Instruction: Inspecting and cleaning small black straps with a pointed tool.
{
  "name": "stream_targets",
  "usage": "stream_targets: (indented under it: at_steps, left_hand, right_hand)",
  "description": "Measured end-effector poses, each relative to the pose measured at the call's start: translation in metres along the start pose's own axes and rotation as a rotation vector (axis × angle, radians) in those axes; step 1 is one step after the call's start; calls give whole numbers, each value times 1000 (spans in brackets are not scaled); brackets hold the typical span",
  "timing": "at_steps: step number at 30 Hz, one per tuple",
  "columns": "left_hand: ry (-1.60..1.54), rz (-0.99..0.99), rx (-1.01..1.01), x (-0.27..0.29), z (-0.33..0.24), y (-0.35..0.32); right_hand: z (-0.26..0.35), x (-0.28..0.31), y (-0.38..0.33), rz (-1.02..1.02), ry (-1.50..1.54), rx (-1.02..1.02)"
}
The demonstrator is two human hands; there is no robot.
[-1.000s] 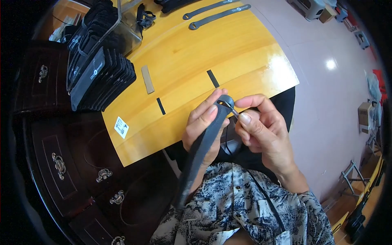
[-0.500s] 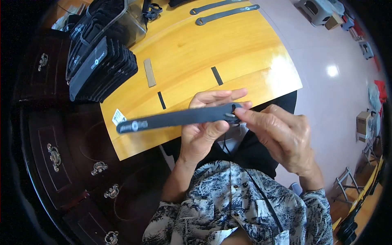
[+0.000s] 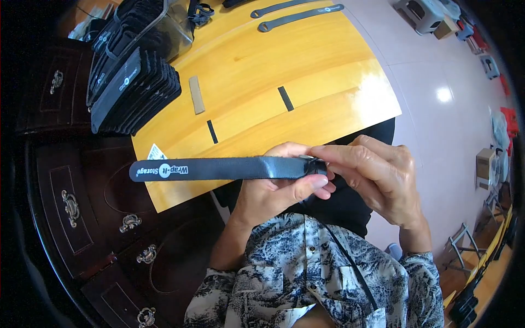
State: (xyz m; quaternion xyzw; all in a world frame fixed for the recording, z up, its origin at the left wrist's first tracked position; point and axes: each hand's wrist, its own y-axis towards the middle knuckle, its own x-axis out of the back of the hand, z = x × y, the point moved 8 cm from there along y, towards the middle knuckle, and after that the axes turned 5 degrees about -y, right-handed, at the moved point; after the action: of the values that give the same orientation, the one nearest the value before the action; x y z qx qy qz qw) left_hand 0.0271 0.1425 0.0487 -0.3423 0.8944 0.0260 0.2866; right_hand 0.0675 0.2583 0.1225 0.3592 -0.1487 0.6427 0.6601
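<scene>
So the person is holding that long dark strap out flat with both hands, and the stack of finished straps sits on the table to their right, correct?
Not quite. The head view shows the stack of straps on the person's left, at the far left corner of the wooden table. The rest holds: left hand and right hand hold the long dark strap out flat.

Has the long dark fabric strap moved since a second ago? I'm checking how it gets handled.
Yes. The long dark fabric strap then hung down toward the lap; now it lies level, its free end out left past the yellow wooden tabletop's near edge.
</scene>
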Motion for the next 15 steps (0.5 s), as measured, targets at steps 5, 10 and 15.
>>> stream_targets:
  at_steps: [5,10,15]
  left_hand:
    - [-6,29,1,-5,-7,-1]
    - [-141,7,24,0,-14,3]
    - [-135,-60,50,12,-7,5]
  right_hand:
    - [0,1,9,-46,10,47]
    - [1,-3,22,-52,34,85]
    - [-27,-5,11,10,456,-120]
